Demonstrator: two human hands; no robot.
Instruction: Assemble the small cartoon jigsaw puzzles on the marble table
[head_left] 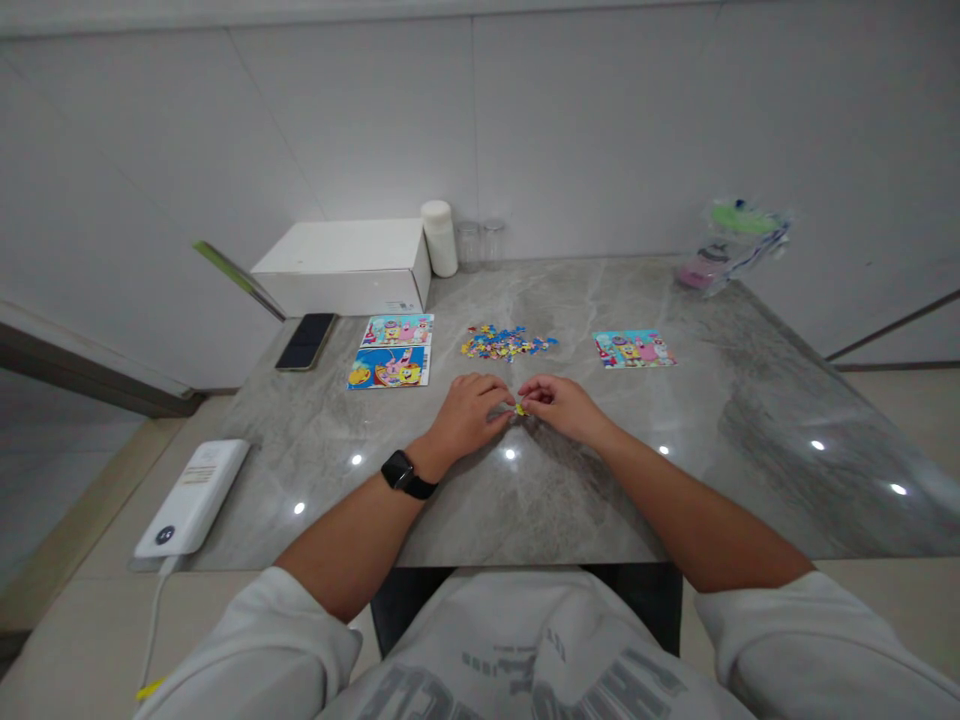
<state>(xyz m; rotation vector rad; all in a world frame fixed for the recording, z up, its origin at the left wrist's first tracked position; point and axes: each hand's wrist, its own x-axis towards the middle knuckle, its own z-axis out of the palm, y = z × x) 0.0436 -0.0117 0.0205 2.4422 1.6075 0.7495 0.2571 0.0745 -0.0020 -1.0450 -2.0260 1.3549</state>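
Note:
My left hand (474, 414) and my right hand (561, 404) meet over the middle of the grey table. Between their fingertips is a small yellow jigsaw puzzle piece (520, 409); whether it is one piece or two joined is too small to tell. Both hands have thumb and fingers pinched together at it. Just beyond them lies a loose pile of puzzle pieces (506, 343) in yellow, blue and other colours. A cartoon picture card (635, 349) lies to the right of the pile. Two more cartoon pictures, a pale one (397, 330) above a blue one (390, 367), lie on the left.
On the left are a dark phone (306, 342) and a white power bank (193, 498) with a cable. A white box (345, 262), a white bottle (440, 240) and two clear glasses (480, 245) stand along the wall. A plastic bag (731, 247) with pink and green contents sits at the back right.

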